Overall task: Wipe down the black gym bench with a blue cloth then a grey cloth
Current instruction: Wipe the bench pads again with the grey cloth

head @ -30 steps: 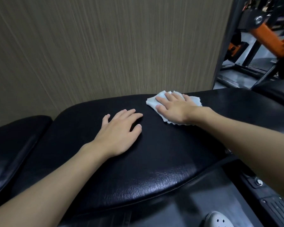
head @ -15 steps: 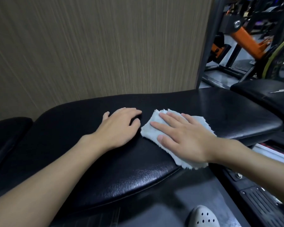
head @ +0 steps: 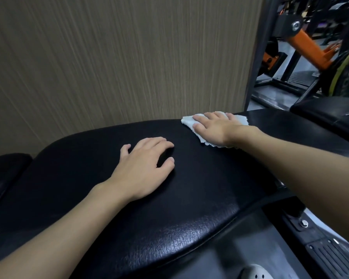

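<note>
— Wood-grain wall panelling point(head: 117, 63) runs behind the bench point(head: 199, 198), and past its right end we see orange gym equipment point(head: 308, 45) on a grey floor.

— How does the bench look from where we stand?

— Black padded vinyl with a fine leather-like grain, glossy along the near edge where light catches it. We count one main pad under our hands, a second dark pad point(head: 6, 174) just off its left end, and another black pad point(head: 328, 111) off the far right corner.

— And the cloth?

— One cloth point(head: 189, 121), pale, almost white with a faint blue-grey cast, ragged at its edges. It lies flat at the far edge of the bench, toward the right end, close to the wall.

— What are our hands doing?

— Two hands, both palm down. Our right hand point(head: 216, 129) presses on the cloth, fingers stretched out flat and slightly spread, not gripping. Our left hand point(head: 145, 168) rests bare on the middle of the pad, fingers loosely curled and a little apart, thumb out to the side, holding nothing.

— Anything below?

— One white perforated shoe point(head: 256, 273) by the bottom edge.
</note>
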